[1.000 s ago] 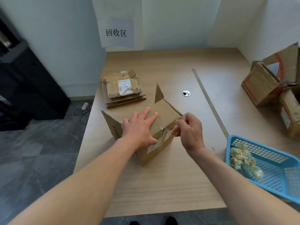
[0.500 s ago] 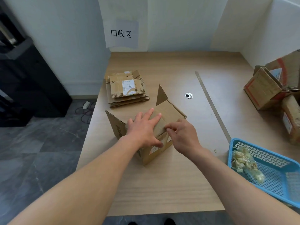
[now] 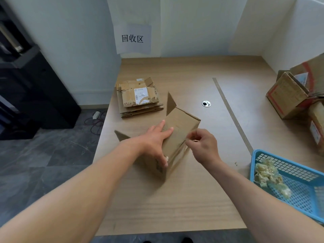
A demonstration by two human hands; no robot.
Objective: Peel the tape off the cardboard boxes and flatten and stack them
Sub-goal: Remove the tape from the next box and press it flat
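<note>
A stack (image 3: 138, 97) of flattened boxes lies at the table's (image 3: 175, 204) far left, its long side running across the table and a white label facing up. Just near of it and to the right stands the box (image 3: 182, 125), at mid-table. It sits on a diagonal, with one bottom corner pointing at the person and the long axis running from near left to far right. Two flaps stick out on its left side, towards the stack, one at the left and one at the far end.

The left hand (image 3: 156, 141) lies flat on the box's top with fingers straight and spread and the thumb down its near face. The right hand (image 3: 203, 146) is at the box's upper right edge. Its fingers are curled, and thumb and forefinger pinch a thin pale strip of tape (image 3: 195, 140) that is blurred.

Further right a seam (image 3: 231, 113) runs up the table. Unflattened boxes (image 3: 289, 95) stand at the far right edge. A blue basket (image 3: 301, 195) at the near right holds wads (image 3: 264, 172) of crumpled tape.
</note>
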